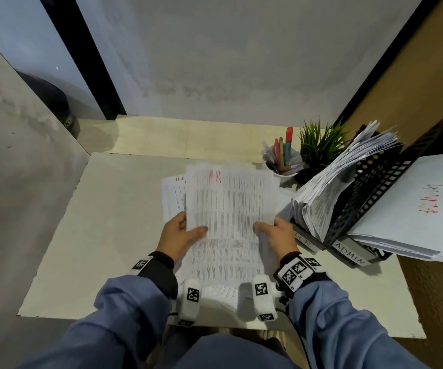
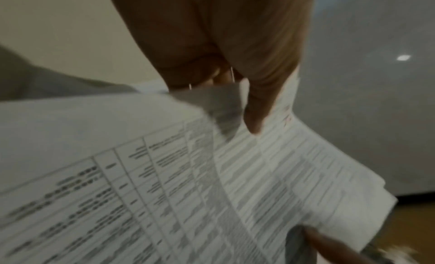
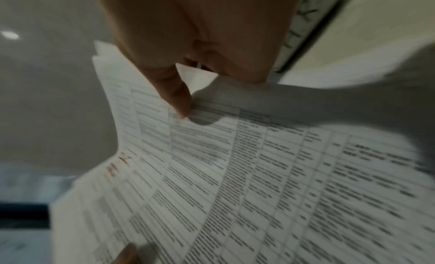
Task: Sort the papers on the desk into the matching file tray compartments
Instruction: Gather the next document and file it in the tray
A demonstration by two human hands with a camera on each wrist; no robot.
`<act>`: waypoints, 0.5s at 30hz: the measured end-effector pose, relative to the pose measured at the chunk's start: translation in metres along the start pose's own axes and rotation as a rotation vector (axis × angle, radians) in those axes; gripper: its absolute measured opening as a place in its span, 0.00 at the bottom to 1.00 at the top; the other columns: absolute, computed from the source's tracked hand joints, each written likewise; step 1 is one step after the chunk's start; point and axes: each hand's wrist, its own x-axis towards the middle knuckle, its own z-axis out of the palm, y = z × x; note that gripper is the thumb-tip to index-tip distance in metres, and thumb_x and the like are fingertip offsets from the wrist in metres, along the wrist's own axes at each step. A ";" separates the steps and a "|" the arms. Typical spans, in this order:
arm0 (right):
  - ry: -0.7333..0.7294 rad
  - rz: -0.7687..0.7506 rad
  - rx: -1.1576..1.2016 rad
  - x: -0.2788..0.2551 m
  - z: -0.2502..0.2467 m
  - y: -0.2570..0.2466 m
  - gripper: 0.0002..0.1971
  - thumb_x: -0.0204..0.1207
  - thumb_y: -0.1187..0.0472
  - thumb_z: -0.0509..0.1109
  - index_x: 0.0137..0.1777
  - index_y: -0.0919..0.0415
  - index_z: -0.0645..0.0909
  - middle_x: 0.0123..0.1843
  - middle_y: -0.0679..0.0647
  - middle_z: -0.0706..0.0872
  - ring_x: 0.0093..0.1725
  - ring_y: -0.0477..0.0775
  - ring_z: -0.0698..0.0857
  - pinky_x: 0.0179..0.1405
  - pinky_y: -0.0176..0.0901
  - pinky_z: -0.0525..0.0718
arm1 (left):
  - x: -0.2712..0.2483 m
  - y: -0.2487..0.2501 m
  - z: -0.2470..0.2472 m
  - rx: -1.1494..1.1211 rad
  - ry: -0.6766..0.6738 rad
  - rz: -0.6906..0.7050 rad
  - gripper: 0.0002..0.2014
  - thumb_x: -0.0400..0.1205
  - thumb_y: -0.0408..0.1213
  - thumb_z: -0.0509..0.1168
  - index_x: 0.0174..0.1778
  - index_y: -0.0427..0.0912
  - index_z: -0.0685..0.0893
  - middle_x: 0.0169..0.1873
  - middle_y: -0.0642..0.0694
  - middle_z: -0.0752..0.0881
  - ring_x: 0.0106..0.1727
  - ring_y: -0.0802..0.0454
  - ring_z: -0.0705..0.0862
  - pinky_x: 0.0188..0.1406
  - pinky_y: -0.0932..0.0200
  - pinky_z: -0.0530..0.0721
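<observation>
Both hands hold up a bundle of printed sheets [image 1: 228,198] marked "HR" in red at its top. My left hand [image 1: 181,230] pinches its lower left edge, thumb on the front. My right hand [image 1: 273,231] pinches the lower right edge. The wrist views show each thumb pressed on the printed sheets [image 2: 247,175] [image 3: 235,165], with fingers behind. More printed papers [image 1: 223,262] lie flat on the desk [image 1: 103,222] under the hands. At the right stands a black mesh file tray [image 1: 369,187] with compartments labelled "HR" [image 1: 304,242] and "ADMIN" [image 1: 351,254], both stuffed with paper.
A white cup of pens [image 1: 281,158] and a small green plant [image 1: 319,147] stand behind the tray's left end. A sheet marked in red [image 1: 415,203] lies on the ADMIN stack. A grey wall rises behind the desk; a brown surface [image 1: 433,288] runs along the right.
</observation>
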 end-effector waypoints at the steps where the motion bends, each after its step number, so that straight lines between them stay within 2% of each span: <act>1: 0.007 -0.093 -0.012 -0.003 0.002 -0.009 0.10 0.75 0.77 0.67 0.44 0.62 0.82 0.41 0.54 0.86 0.41 0.52 0.85 0.29 0.27 0.83 | -0.002 0.009 0.004 0.017 0.039 0.071 0.14 0.76 0.28 0.71 0.56 0.44 0.83 0.53 0.46 0.89 0.57 0.48 0.88 0.59 0.51 0.85; 4: 0.049 -0.355 -0.022 -0.015 0.006 -0.036 0.11 0.74 0.76 0.68 0.44 0.57 0.82 0.41 0.49 0.86 0.41 0.42 0.85 0.34 0.23 0.83 | -0.006 0.036 0.010 0.047 0.146 0.277 0.13 0.79 0.27 0.67 0.58 0.43 0.82 0.49 0.51 0.88 0.49 0.59 0.88 0.42 0.70 0.85; 6: 0.050 -0.448 0.007 -0.018 0.006 -0.043 0.14 0.72 0.76 0.70 0.41 0.54 0.81 0.40 0.49 0.86 0.38 0.39 0.86 0.35 0.25 0.83 | -0.008 0.043 0.013 0.074 0.180 0.350 0.14 0.79 0.28 0.68 0.61 0.41 0.80 0.50 0.52 0.87 0.51 0.61 0.86 0.42 0.72 0.85; 8: 0.054 -0.433 0.030 -0.020 0.009 -0.043 0.15 0.72 0.77 0.69 0.39 0.53 0.81 0.39 0.48 0.86 0.36 0.37 0.86 0.33 0.25 0.83 | -0.008 0.037 0.015 0.102 0.168 0.314 0.16 0.78 0.30 0.69 0.62 0.39 0.80 0.51 0.52 0.86 0.52 0.61 0.85 0.45 0.69 0.87; 10: 0.042 -0.336 -0.015 -0.021 0.013 -0.030 0.14 0.75 0.75 0.67 0.40 0.53 0.80 0.39 0.48 0.85 0.41 0.43 0.87 0.32 0.25 0.83 | -0.009 0.022 0.017 0.159 0.144 0.210 0.16 0.79 0.30 0.68 0.63 0.39 0.80 0.51 0.51 0.86 0.49 0.62 0.85 0.39 0.73 0.86; 12: 0.027 -0.248 -0.083 -0.020 0.014 -0.016 0.12 0.76 0.74 0.66 0.43 0.54 0.81 0.41 0.48 0.86 0.47 0.53 0.87 0.38 0.30 0.86 | -0.011 0.008 0.019 0.232 0.134 0.127 0.13 0.80 0.31 0.67 0.60 0.41 0.82 0.50 0.48 0.87 0.46 0.61 0.85 0.31 0.77 0.81; 14: 0.019 -0.231 -0.139 -0.020 0.010 -0.019 0.12 0.77 0.73 0.65 0.44 0.55 0.81 0.42 0.49 0.87 0.47 0.49 0.87 0.48 0.39 0.88 | -0.012 0.010 0.019 0.239 0.135 0.108 0.09 0.80 0.31 0.67 0.55 0.43 0.83 0.46 0.49 0.88 0.48 0.55 0.87 0.30 0.75 0.81; 15: 0.020 -0.272 -0.163 -0.021 0.006 -0.028 0.11 0.77 0.73 0.64 0.45 0.56 0.82 0.43 0.49 0.87 0.47 0.47 0.87 0.51 0.41 0.88 | -0.013 0.018 0.018 0.236 0.129 0.131 0.07 0.79 0.31 0.67 0.51 0.45 0.85 0.43 0.51 0.88 0.47 0.53 0.87 0.31 0.73 0.82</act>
